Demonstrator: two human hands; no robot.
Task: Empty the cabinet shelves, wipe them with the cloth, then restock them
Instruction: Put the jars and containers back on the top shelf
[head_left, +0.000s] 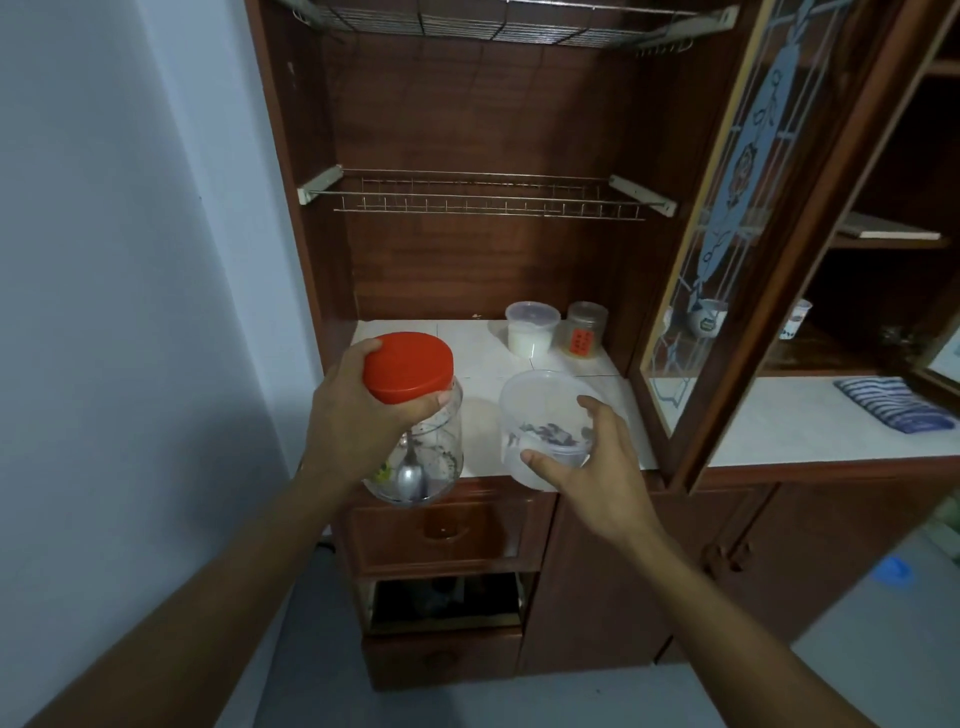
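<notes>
My left hand (358, 415) grips a clear jar with a red lid (410, 369) just under the lid, holding it in the air at the front left of the white tiled shelf (467, 343); a spoon shows inside the jar. My right hand (587, 467) holds a round translucent lidded tub (540, 410) with dark bits inside, at the shelf's front edge. Further back on the shelf stand a small tub of white powder (531, 328) and a small amber jar with a red label (586, 329). The blue striped cloth (891, 404) lies folded on the counter at right.
Two wire racks (478, 200) span the wooden cabinet above the shelf, both bare. A glass door (737, 234) stands open to the right of the shelf. Behind it, a mug (705, 318) and a cup sit in the neighbouring compartment. Drawers lie below; a blue wall is left.
</notes>
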